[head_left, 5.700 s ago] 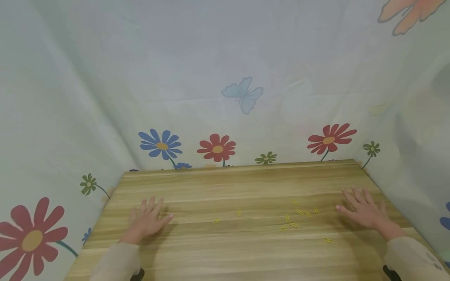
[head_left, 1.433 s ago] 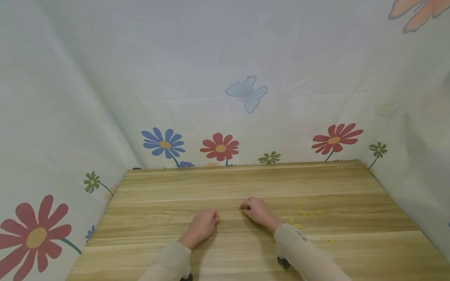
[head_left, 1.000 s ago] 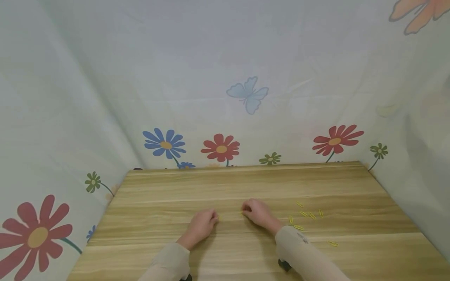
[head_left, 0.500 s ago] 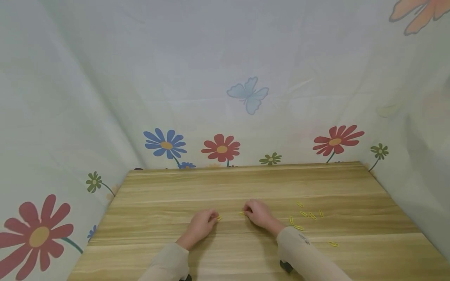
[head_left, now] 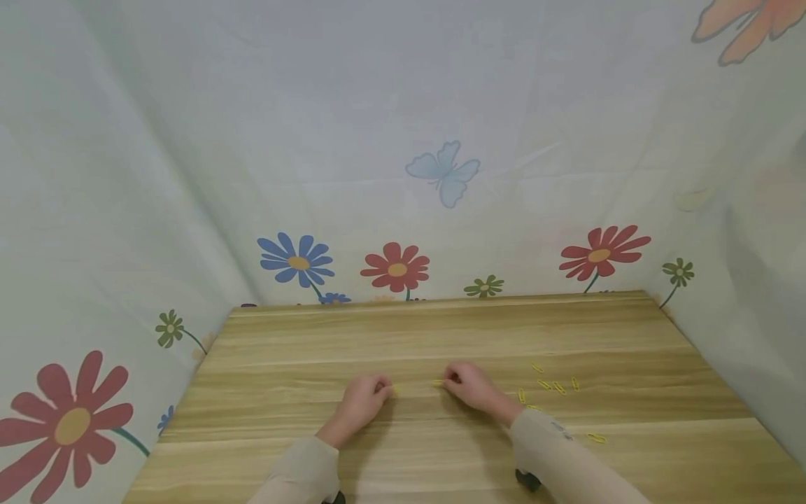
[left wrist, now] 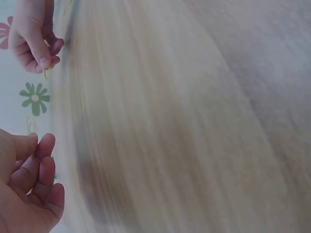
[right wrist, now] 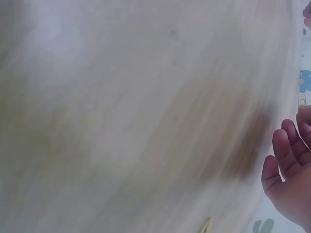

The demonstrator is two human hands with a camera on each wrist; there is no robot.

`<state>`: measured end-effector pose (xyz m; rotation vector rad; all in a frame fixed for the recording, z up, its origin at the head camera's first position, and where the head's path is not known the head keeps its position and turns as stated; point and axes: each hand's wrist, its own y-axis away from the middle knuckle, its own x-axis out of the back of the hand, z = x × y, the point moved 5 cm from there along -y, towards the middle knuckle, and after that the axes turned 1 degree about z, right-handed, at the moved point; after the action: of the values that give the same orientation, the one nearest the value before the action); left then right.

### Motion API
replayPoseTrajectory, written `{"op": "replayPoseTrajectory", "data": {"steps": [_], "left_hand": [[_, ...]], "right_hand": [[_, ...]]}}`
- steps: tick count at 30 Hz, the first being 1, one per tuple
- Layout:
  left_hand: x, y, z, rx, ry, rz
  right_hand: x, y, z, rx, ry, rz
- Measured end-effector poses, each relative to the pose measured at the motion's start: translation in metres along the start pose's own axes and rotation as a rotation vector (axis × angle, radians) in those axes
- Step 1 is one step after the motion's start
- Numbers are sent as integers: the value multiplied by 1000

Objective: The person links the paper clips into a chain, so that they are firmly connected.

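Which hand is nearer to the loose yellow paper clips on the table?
Right. The right hand is to the left of the loose yellow paper clips; the left hand is farther left, beyond the right hand.

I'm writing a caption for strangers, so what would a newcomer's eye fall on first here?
Likely the left hand and right hand near the middle of the wood-grain table, each pinching a yellow paper clip. Next, perhaps, the big red flower printed on the backdrop at the head view's lower left, then the loose paper clips scattered right of the right hand.
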<state>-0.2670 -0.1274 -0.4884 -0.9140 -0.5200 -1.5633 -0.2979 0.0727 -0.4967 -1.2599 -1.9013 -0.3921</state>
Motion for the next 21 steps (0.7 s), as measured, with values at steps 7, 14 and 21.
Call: {"op": "replayPoseTrajectory", "data": {"steps": [7, 14, 21], "left_hand": [[3, 0, 16, -67, 28, -23], [-1, -1, 28, -55, 92, -35], [-4, 1, 44, 19, 208, -55]], "right_hand": [[11, 6, -5, -15, -51, -37], [22, 14, -15, -38, -100, -59], [29, 22, -33, 45, -92, -34]]}}
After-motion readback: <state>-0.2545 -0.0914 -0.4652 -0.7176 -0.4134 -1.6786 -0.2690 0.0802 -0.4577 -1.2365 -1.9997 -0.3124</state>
